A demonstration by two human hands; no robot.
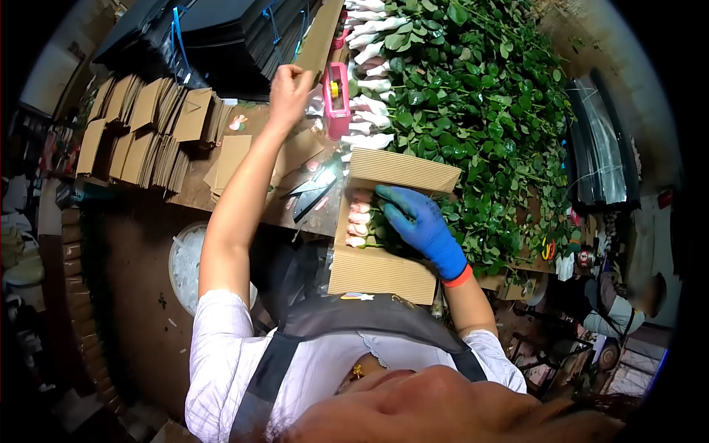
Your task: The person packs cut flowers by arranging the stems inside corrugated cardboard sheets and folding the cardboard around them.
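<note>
My left hand (290, 94) is bare and raised over the far side of the bench, by a long cardboard strip (319, 46) and left of a pink tape dispenser (337, 100). Its fingers are bent together; whether they hold anything is too small to tell. My right hand (415, 219), in a blue glove, rests over the stems beside pale pink roses (359, 219). Its thumb and fingers are apart. The roses lie in a row on an opened corrugated cardboard sheet (402, 171), whose flaps stand above and below them.
Leafy stems with white-wrapped heads (373, 105) cover the bench's right. Scissors (314, 193) lie left of the roses. Folded cardboard pieces (148, 103) and black stacks (225, 37) are at left. A round container (190, 255) stands below. Another person (617, 310) is at far right.
</note>
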